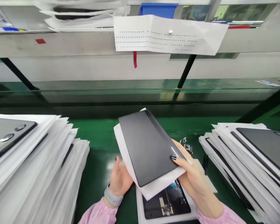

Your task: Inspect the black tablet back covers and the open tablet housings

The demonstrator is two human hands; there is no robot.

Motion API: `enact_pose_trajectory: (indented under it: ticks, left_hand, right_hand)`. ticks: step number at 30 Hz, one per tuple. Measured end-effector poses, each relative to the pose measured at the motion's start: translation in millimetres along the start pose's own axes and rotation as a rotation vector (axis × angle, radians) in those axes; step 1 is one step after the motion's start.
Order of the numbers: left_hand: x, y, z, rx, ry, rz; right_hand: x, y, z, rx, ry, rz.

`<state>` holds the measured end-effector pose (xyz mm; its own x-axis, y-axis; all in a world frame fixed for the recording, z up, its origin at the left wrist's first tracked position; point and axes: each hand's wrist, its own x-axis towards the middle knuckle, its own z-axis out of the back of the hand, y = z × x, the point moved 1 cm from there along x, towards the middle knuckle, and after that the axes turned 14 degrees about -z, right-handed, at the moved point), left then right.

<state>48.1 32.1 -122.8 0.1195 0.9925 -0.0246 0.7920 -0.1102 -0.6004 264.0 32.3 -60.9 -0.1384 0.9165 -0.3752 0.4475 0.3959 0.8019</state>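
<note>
Both my hands hold a dark grey tablet [146,147] tilted above the belt, its back facing up and a camera lens at its top corner. A white paper sheet [157,186] lies under the tablet and sticks out past its edges. My left hand [119,179] supports the sheet and tablet from below. My right hand [196,180] grips the lower right edge, fingers resting on the tablet's back. Beneath my hands lies a white card or box [140,208] printed with a dark picture of a device's interior.
Tall stacks of tablets interleaved with white paper stand to the left [37,168] and right [245,165] on the green belt [95,146]. Small items lie near my right hand. Behind is a shelf [60,43] with a dotted paper sheet [154,37] hanging from it and a blue bin [158,9].
</note>
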Motion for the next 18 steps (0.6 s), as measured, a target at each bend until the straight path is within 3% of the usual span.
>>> enact_pose_trajectory:
  ticks: [3, 7, 18]
  left_hand:
    - [3, -6, 2.0, 0.145, -0.126, -0.073]
    - [3, 0, 7.6, 0.277, -0.190, -0.092]
    - [-7, 9, 30.7, 0.598, -0.286, -0.120]
  right_hand:
    - [15, -14, 22, -0.134, -0.001, -0.013]
    - [24, -16, 39, -0.341, 0.071, 0.024]
    - [21, -20, 50, -0.452, 0.163, 0.021]
